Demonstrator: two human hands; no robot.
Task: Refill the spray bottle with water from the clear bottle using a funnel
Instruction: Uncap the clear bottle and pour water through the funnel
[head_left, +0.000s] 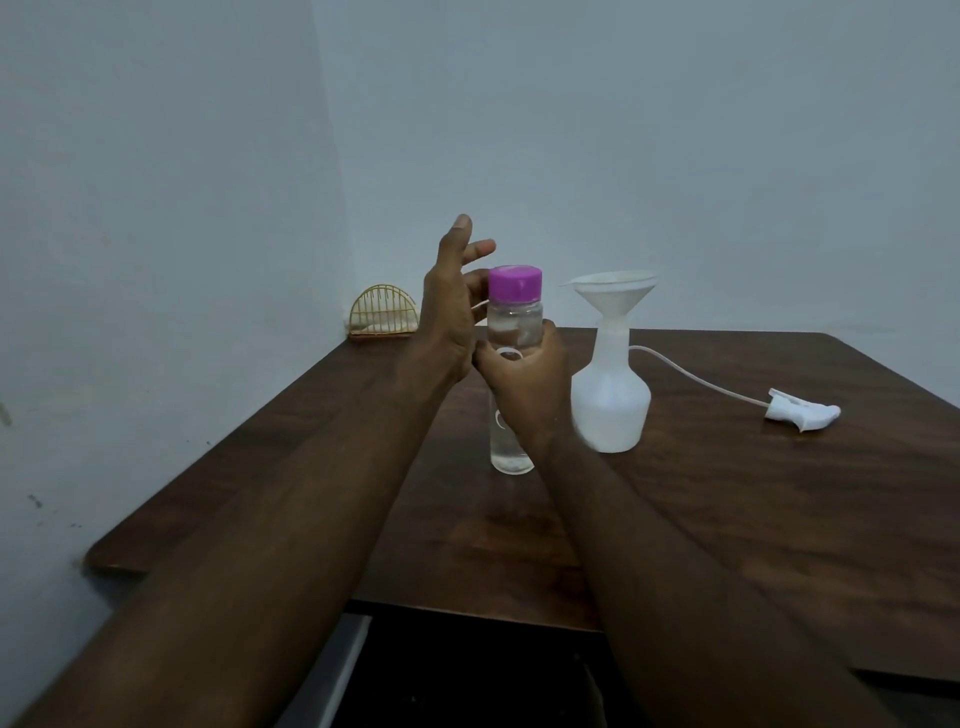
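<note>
A clear bottle (511, 451) with a purple cap (515, 283) stands upright on the dark wooden table (753, 493). My right hand (527, 387) is wrapped around its middle. My left hand (449, 306) hovers just left of the cap, fingers spread, holding nothing. To the right stands the white spray bottle (612, 402) with a white funnel (613, 293) seated in its neck. Its spray head (802, 413) lies on the table at the right, with its thin white tube (696, 378) trailing back toward the bottle.
A yellow wire holder (383, 310) sits at the table's far left corner against the pale wall. The table's front edge (467, 610) is near me, with a dark gap below it.
</note>
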